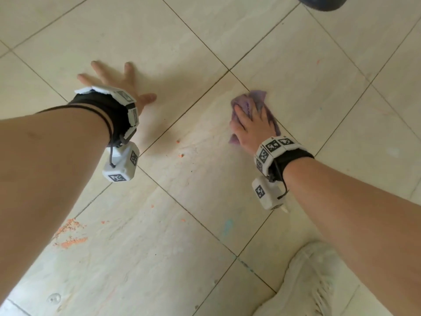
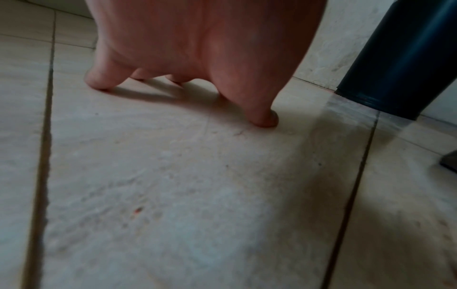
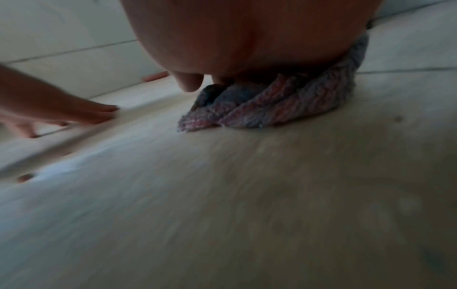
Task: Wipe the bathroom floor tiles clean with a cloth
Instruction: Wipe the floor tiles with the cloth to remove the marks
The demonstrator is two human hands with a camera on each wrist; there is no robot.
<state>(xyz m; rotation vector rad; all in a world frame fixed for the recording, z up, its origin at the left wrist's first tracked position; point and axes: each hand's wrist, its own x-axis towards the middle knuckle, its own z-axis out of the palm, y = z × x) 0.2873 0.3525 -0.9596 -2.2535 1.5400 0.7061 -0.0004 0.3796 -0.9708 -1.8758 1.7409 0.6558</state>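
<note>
Right hand (image 1: 250,126) flat on purple cloth (image 1: 257,99), left hand (image 1: 114,85) splayed on tiles (image 1: 205,30)

Your head camera looks steeply down on the floor tiles (image 1: 205,201) from above, taking in both forearms. Your left wrist camera sits low, just over the tiles, facing forward under the left hand (image 2: 197,48). Your right wrist camera is just as low — close behind the cloth (image 3: 272,101) — and it shares the left hand with the other two views.
</note>
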